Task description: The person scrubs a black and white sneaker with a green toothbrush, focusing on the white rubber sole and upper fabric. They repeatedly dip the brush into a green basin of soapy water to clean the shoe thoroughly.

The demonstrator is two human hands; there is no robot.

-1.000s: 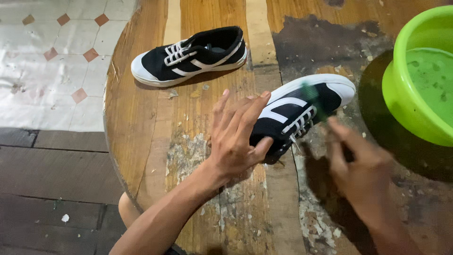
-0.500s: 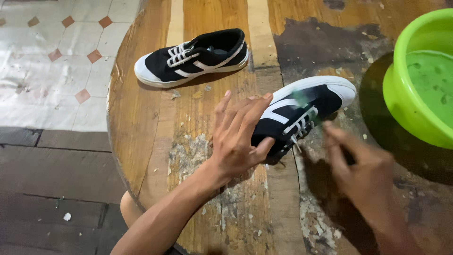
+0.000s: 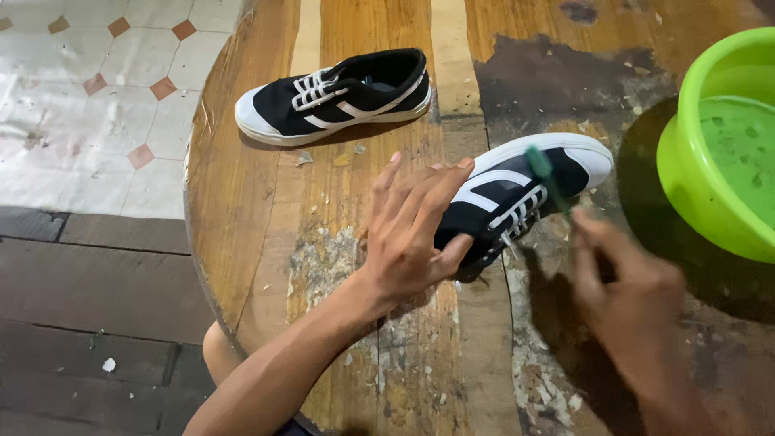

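In the head view, a black sneaker with white stripes and a white sole (image 3: 517, 198) is seen lying on its side on the round wooden table (image 3: 266, 242), near its middle. The heel end of the sneaker is held by the left hand (image 3: 416, 230), with the fingers spread over its upper side and the thumb pressed beneath. A green toothbrush (image 3: 547, 173) is gripped by the clenched fingers of the right hand (image 3: 626, 295), and its head is laid against the toe area by the laces. A matching second sneaker (image 3: 335, 97) is set upright farther away, well apart. A lime-green basin of water (image 3: 686, 161) is placed at the right edge.
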